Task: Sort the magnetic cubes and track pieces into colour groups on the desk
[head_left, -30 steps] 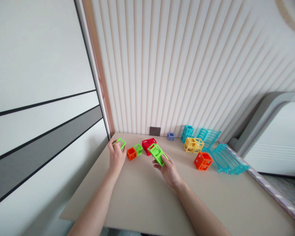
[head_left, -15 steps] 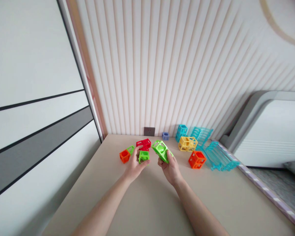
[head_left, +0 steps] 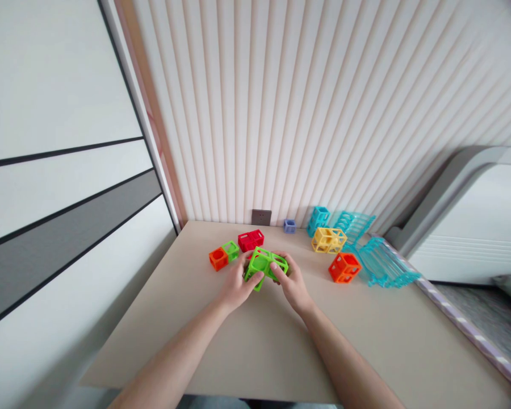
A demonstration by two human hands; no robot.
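Green cube frames [head_left: 264,266] between both hands' fingers [head_left: 276,267]; seemingly unmarked.

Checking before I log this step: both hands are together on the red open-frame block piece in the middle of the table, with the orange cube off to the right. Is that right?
Not quite. In the head view the piece held between the left hand and the right hand is the green block piece, not red; the red block lies untouched behind it. The orange cube is indeed to the right on the table.
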